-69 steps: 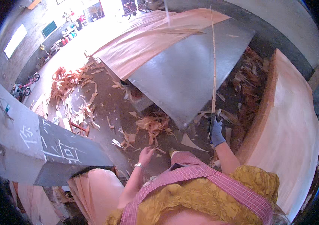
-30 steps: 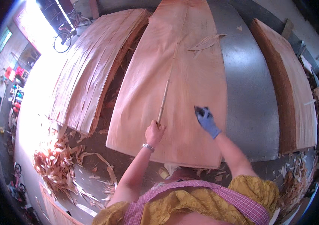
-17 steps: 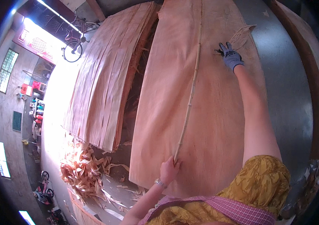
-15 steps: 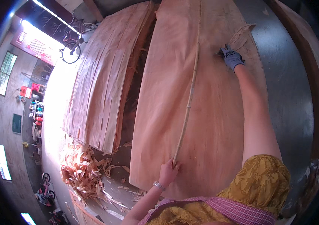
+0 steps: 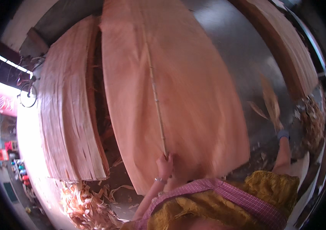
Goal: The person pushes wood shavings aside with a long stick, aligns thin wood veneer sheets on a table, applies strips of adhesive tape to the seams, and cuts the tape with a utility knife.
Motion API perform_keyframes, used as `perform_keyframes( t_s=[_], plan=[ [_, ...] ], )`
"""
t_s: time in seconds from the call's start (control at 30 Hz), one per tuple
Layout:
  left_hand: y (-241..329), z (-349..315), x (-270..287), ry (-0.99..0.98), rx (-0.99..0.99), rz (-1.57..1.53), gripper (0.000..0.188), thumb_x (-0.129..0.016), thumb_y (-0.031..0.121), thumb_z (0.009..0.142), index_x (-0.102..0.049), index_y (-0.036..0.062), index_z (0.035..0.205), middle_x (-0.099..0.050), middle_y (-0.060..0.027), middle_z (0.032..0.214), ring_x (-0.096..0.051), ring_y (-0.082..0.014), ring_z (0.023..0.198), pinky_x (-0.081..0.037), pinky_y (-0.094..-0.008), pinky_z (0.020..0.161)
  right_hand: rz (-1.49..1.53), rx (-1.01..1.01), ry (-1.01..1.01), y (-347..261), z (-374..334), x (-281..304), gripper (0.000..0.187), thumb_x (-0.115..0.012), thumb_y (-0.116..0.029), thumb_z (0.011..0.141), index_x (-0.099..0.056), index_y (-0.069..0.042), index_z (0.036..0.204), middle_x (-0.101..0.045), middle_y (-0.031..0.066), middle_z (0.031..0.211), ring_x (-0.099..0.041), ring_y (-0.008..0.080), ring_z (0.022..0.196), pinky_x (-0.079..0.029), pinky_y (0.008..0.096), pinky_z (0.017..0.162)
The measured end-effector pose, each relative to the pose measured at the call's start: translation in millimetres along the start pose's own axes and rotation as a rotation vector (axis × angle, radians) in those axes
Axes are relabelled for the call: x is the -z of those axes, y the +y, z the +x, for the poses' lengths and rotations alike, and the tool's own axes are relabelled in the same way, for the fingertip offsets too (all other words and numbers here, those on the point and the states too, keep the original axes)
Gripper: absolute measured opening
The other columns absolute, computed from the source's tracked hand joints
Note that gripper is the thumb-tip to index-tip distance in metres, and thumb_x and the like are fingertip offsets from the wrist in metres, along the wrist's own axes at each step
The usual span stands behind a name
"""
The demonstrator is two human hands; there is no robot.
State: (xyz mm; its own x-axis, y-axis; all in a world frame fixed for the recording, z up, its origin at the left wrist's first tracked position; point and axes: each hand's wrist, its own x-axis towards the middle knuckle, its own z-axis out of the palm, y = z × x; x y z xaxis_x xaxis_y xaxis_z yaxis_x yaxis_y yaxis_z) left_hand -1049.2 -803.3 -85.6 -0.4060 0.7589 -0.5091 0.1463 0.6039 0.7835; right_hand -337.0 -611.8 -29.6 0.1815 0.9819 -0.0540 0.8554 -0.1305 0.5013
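Note:
My bare left hand (image 5: 165,166), with a metal band on its wrist, is closed round the near end of a long, thin bamboo stick (image 5: 156,97). The stick stretches away over a broad sheet of wood veneer (image 5: 193,103) that lies on a stack. Off to the right, past the sheet's edge, my right hand (image 5: 283,134) wears a grey-blue glove. A torn strip of veneer (image 5: 271,100) sticks out from its fingers, blurred by motion. Beside it a smaller scrap (image 5: 258,110) shows over the grey floor; whether it is held I cannot tell.
Another veneer stack (image 5: 67,103) stands to the left across a narrow gap. Curled wood scraps (image 5: 86,207) are heaped at its near end. On the far right lies one more stack (image 5: 285,46), with a scrap pile (image 5: 313,119) near it. A bicycle (image 5: 28,94) stands far left.
My right hand has left the sheet's far right part and swung right and nearer, bringing the torn veneer along. The view has turned right. My left hand keeps its hold on the stick.

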Motion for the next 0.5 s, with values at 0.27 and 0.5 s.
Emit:
perform_keyframes(
  t_s=[0.27,0.5],
  plan=[
    [23,-14,10,-0.031,-0.029,-0.112,0.029,-0.06,0.024,0.094,-0.059,-0.0033,0.083,-0.057,-0.0068,0.054,-0.057,-0.0182,0.038,-0.043,-0.0338,0.032,0.728,0.018,0.101,-202,-161,61,0.069,-0.068,-0.048,0.081,-0.049,0.001,0.125,-0.057,0.025,0.12,-0.057,0.0371,0.111,-0.047,0.0456,0.092],
    [8,-5,11,-0.049,-0.074,-0.157,0.033,-0.062,0.03,0.092,-0.058,-0.0008,0.081,-0.055,-0.0055,0.055,-0.053,-0.0164,0.036,-0.043,-0.0323,0.033,0.664,-0.047,0.003,-246,-183,98,0.081,-0.071,-0.059,0.075,-0.045,0.0,0.124,-0.056,0.0253,0.122,-0.057,0.0398,0.111,-0.047,0.0478,0.093]
  ],
)
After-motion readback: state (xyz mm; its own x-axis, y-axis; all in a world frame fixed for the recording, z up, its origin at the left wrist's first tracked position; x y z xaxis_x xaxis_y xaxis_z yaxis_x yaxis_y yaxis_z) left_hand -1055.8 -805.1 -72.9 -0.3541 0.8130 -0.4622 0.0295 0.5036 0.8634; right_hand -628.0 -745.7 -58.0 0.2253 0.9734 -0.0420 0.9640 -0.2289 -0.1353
